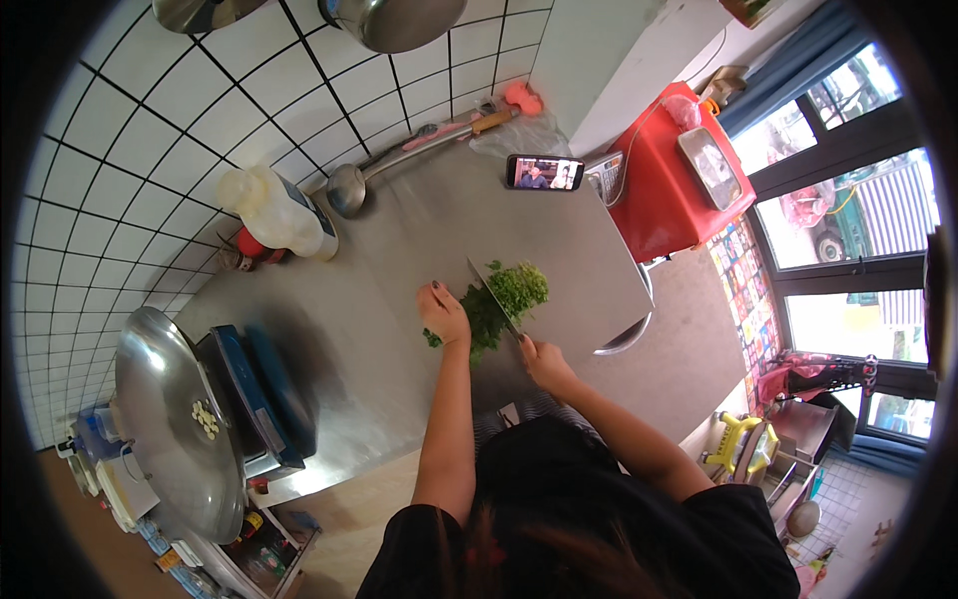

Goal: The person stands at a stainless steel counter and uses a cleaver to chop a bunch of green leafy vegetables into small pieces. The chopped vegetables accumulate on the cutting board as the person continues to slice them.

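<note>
My right hand (548, 364) grips the handle of a kitchen knife (492, 294), its blade lying slantwise across a bunch of leafy green herbs (486, 318). A heap of finely chopped herbs (522, 290) sits along the blade's right side. At the left edge of the bunch is my left hand (444, 313), fingers curled and thumb upward. Whether it grips the leaves is unclear. A small green sprig (432, 338) shows left of that wrist. The greens are on a stainless steel worktop (404, 247).
Left stands a large metal wok (176, 464) holding pale slices, beside a blue-edged appliance (258, 400). A plastic jug (281, 213) and a ladle (348, 189) are along the tiled wall. A phone (545, 173) plays video. Right is a red-covered stand (651, 195) bearing a metal tray (709, 168).
</note>
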